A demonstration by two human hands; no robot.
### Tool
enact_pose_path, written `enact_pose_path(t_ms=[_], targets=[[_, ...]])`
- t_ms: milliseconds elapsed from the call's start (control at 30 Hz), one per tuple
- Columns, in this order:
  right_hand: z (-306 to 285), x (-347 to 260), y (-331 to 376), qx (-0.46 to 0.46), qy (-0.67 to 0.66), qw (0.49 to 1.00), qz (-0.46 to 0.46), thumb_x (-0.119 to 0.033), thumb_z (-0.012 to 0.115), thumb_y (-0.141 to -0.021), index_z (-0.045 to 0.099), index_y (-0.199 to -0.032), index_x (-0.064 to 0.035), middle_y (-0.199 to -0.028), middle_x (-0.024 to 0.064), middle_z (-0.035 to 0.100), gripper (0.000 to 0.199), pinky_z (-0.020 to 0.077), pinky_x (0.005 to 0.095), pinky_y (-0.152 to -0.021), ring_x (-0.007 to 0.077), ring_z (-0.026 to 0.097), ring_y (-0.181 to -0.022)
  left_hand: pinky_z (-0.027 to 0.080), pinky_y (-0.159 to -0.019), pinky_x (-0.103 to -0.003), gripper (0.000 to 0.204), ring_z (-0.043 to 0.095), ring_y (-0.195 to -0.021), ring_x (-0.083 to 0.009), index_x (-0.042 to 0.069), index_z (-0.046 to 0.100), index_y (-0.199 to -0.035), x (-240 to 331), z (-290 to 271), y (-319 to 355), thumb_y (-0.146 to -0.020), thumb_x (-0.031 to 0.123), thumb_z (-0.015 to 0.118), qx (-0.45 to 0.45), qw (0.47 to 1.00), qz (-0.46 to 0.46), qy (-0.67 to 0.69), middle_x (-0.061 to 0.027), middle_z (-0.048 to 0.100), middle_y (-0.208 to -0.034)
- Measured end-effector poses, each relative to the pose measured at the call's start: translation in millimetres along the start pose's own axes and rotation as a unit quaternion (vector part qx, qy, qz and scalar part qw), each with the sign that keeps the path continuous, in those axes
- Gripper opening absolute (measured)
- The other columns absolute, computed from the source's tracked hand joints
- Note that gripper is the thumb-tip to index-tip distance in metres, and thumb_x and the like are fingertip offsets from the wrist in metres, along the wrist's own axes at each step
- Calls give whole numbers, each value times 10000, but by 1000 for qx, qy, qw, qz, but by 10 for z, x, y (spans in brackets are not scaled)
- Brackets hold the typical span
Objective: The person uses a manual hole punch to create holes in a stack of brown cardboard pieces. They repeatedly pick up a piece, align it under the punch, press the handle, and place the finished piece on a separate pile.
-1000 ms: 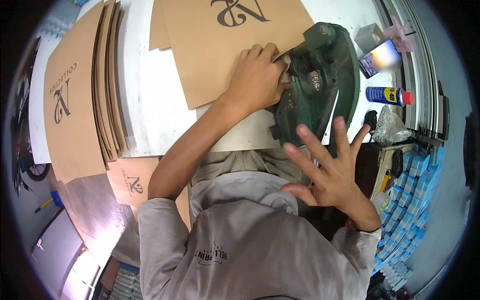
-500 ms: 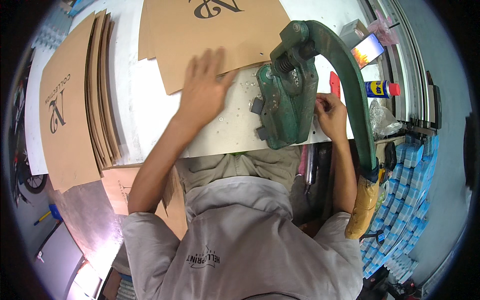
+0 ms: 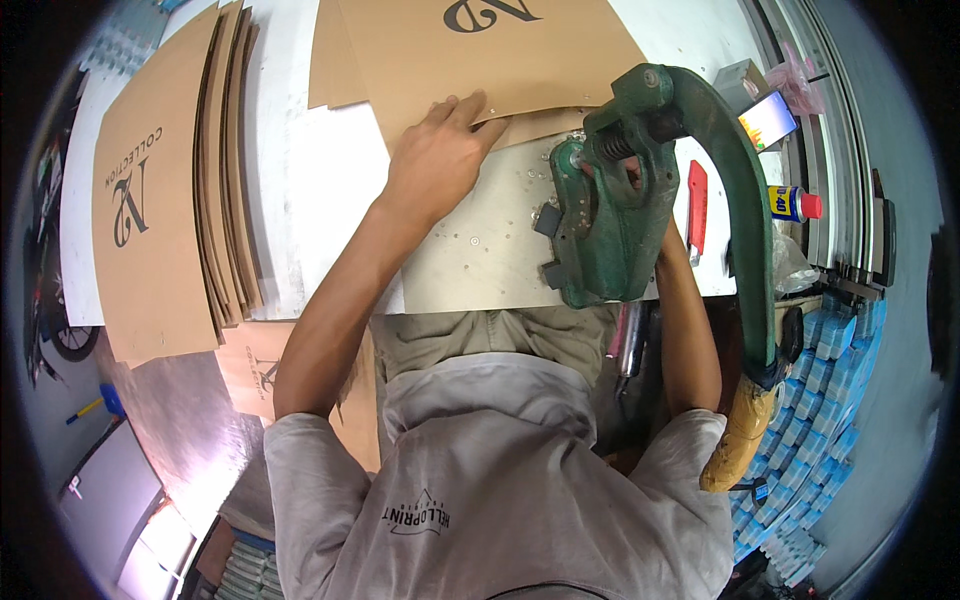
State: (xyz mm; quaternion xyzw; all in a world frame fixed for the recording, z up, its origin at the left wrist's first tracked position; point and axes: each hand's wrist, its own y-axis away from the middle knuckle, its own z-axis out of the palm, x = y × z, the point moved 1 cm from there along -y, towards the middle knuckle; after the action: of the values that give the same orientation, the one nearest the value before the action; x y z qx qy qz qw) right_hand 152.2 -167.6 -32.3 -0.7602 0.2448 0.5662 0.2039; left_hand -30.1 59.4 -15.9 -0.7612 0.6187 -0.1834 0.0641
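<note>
My left hand (image 3: 440, 155) is at the near edge of a flat brown paper bag (image 3: 500, 65) with a dark printed logo. Its fingers are bent over the top layer, and the thumb lies at the edge, where the two layers part. A heavy green hand press (image 3: 630, 230) stands right of it, with a long curved lever ending in a tan wrapped grip (image 3: 738, 435). My right hand (image 3: 632, 172) reaches behind the press; only a bit of the fingers shows through its opening, so what they hold is hidden. Small metal rings (image 3: 474, 241) are scattered on the pale board.
A stack of brown bags (image 3: 165, 190) leans at the table's left. Right of the press lie a red cutter (image 3: 697, 210), a phone (image 3: 767, 120), a blue spray can (image 3: 795, 203) and a clear plastic bag (image 3: 793, 265). Blue-white bundles (image 3: 815, 400) are piled at the right.
My left hand has gone from lying flat and blurred to bent fingers at the bag's edge, whose layers now part. My right hand has moved forward from beside the press to behind it.
</note>
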Motion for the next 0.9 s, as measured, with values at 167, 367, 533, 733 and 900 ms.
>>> enact_pose_path(t_ms=[167, 367, 533, 733, 900], targets=[[-94, -14, -37, 8, -13, 998, 60, -113, 791, -815, 720, -1107, 27, -1036, 110, 745, 332, 560, 351, -819, 162, 680, -917, 581, -950, -441, 413, 697, -1121, -348, 48, 752, -1143, 108, -23, -133, -766, -60, 624, 58, 993, -23, 99, -147, 697, -1305], [77, -204, -115, 136, -349, 907, 193, -73, 692, -925, 737, -1068, 39, -947, 119, 762, 187, 577, 304, -704, 150, 688, -768, 585, -890, -435, 304, 712, -1005, -353, 22, 751, -1093, 421, -31, -294, -799, 18, 671, 27, 985, -15, 170, -145, 723, -1159], [-48, -403, 12, 149, -104, 961, 207, -78, 675, -960, 708, -1119, 69, -922, 122, 751, 219, 563, 285, -663, 167, 693, -723, 555, -897, -432, 229, 671, -1032, -335, 27, 769, -1015, 684, 6, -247, -801, 108, 756, 67, 969, -41, 234, -101, 702, -1156], [-585, -1563, 408, 142, 229, 955, 120, -213, 572, -1046, 661, -1255, -19, -1191, 162, 711, 299, 509, 378, -982, 226, 684, -1066, 518, -918, -429, 215, 628, -1053, -311, 28, 780, -926, 733, 120, -313, -762, 161, 822, 28, 968, -20, 249, -72, 676, -1145], [-386, -2236, 1019, 2, 364, 907, -210, -228, 523, -1071, 642, -1296, -14, -1274, 194, 700, 333, 476, 421, -1086, 272, 665, -1198, 519, -925, -432, 218, 632, -1044, -315, 22, 778, -920, 662, 89, -272, -768, 172, 822, 60, 969, -21, 239, -84, 679, -1166]])
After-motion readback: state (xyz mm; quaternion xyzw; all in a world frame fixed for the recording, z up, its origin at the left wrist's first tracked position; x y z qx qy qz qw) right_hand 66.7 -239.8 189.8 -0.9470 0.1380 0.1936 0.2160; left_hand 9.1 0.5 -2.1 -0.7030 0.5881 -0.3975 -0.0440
